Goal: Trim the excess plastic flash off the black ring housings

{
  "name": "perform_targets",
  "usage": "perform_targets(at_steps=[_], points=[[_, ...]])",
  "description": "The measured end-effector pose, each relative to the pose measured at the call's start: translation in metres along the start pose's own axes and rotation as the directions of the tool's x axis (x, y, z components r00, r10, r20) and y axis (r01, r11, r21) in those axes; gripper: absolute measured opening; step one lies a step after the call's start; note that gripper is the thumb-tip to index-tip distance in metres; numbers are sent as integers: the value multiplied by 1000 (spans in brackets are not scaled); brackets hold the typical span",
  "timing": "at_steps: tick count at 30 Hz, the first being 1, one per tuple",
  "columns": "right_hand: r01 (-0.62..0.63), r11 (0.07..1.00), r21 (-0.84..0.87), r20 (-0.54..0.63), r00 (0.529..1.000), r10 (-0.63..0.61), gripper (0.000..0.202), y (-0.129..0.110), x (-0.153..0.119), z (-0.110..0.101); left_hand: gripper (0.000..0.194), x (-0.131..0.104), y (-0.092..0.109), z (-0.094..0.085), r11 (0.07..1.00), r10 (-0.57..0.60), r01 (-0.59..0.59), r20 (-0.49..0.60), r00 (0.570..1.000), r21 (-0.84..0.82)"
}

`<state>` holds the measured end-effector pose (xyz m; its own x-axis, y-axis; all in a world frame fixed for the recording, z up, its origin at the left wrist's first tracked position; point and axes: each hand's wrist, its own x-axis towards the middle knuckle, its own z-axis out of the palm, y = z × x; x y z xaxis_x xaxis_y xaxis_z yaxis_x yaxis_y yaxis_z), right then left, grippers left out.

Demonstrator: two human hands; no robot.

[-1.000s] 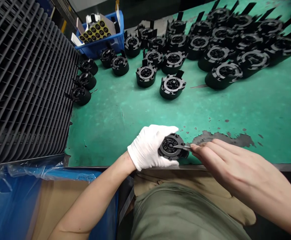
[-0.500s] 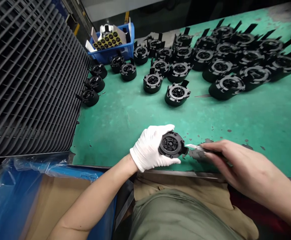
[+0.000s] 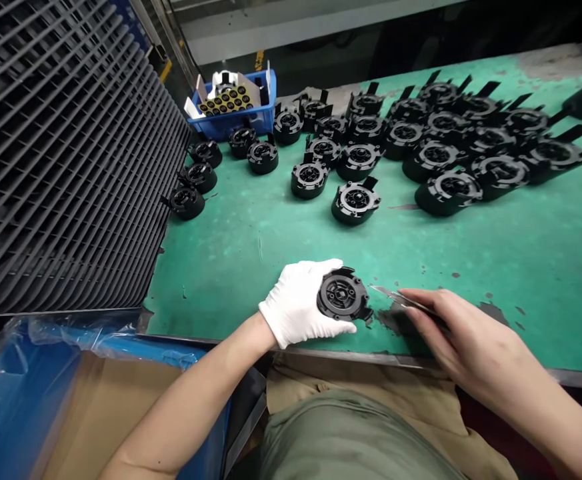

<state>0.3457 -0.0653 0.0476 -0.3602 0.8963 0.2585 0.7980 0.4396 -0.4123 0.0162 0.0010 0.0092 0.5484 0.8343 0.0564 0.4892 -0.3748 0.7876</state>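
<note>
In a white glove, my left hand [image 3: 298, 303] grips a round black plastic housing [image 3: 341, 295] by its left side, thumb and fingers around the rim. Its ribbed round face is turned up toward me, over the front edge of the green table [image 3: 235, 267]. My bare right hand [image 3: 451, 327] is closed on a craft knife [image 3: 393, 295] with a thin pointed blade. The blade tip points left and lies just right of the housing's rim, apart from it by a small gap. Most of the knife's handle is hidden in my right palm.
Many similar black housings [image 3: 355, 200] stand across the table's far half. A blue bin [image 3: 241, 121] holding a sheet of round yellow-and-black stickers [image 3: 227, 101] is at the back left. A tall dark grid rack [image 3: 65, 160] borders the left; below it sits a plastic-lined blue crate [image 3: 171, 348].
My left hand has turned the housing, so its rim tabs sit in a different position. The knife blade has drawn slightly away from the rim. The camera view has shifted a little.
</note>
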Motion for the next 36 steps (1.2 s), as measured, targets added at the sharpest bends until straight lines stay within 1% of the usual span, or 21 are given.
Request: perform_targets(at_steps=[2, 4, 6, 8, 10, 11, 12, 14, 16, 17, 19, 21, 23, 24, 25, 27, 28, 29, 30, 34, 36], points=[[33, 999, 0, -21, 999, -33, 15, -2, 5, -3, 109, -2, -1, -5, 995, 84, -81, 72, 994, -50], [45, 999, 2, -22, 999, -45, 15, -1, 9, -7, 110, -7, -6, -10, 986, 157, -151, 90, 984, -68], [27, 1000, 2, -9, 1000, -27, 18, 1, 11, -10, 107, -14, -12, -13, 980, 192, -191, 32, 981, -50], [3, 1000, -4, -4, 1000, -3, 21, 4, 12, -12, 97, -19, -15, -12, 980, 191, -195, -94, 977, -39], [-10, 1000, -11, -13, 1000, 9, 23, 8, 11, -11, 86, -20, -12, -5, 991, 120, -132, -249, 961, -35], [-16, 1000, -17, -21, 1000, 16, 23, 10, 11, -10, 85, -20, -8, 0, 996, 65, -79, -307, 950, -32], [-22, 1000, -22, -25, 999, 22, 24, 12, 11, -10, 91, -19, -3, 6, 1000, 9, -19, -339, 941, -24], [-26, 999, -30, -20, 999, 25, 25, 16, 12, -9, 113, -15, 6, 16, 997, -70, 76, -318, 946, 6], [10, 1000, -28, -26, 1000, -10, 24, 19, 15, -10, 118, -12, 10, 19, 996, -69, 81, -238, 969, 39], [35, 999, -29, -28, 999, -36, 22, 20, 17, -10, 112, -11, 9, 18, 998, -33, 42, -197, 980, 46], [86, 996, -26, -21, 996, -87, 17, 25, 21, -12, 89, -11, 4, 9, 997, 78, -75, -149, 986, 31], [99, 995, -14, 20, 995, -99, 16, 30, 24, -12, 62, -13, -3, -2, 987, 158, -162, -174, 972, -6], [104, 995, 6, 77, 992, -105, 18, 36, 25, -9, 54, -13, -8, -10, 985, 150, -164, -202, 968, -54], [116, 993, 11, 101, 988, -116, 19, 38, 25, -7, 58, -13, -9, -12, 987, 124, -140, -187, 975, -77], [137, 991, 10, 125, 983, -137, 20, 40, 25, -5, 73, -11, -10, -14, 989, 98, -113, -149, 984, -93], [217, 976, 10, 164, 963, -216, 25, 40, 25, -3, 121, -8, -12, -13, 993, 74, -78, -45, 996, -90], [252, 968, 10, 176, 952, -250, 29, 39, 26, -3, 139, -6, -14, -12, 994, 79, -79, -3, 997, -72], [274, 962, 8, 186, 945, -271, 34, 36, 26, -4, 148, -5, -16, -11, 995, 90, -89, 23, 996, -47], [288, 958, 3, 188, 940, -284, 38, 34, 25, -5, 150, -4, -18, -9, 995, 102, -102, 40, 994, -21], [324, 945, -42, 181, 933, -312, 47, 21, 18, -8, 138, -6, -26, -3, 989, 128, -133, 68, 989, 63], [360, 930, -69, 174, 923, -344, 55, 15, 14, -6, 138, -9, -27, -2, 985, 145, -150, 69, 987, 85]])
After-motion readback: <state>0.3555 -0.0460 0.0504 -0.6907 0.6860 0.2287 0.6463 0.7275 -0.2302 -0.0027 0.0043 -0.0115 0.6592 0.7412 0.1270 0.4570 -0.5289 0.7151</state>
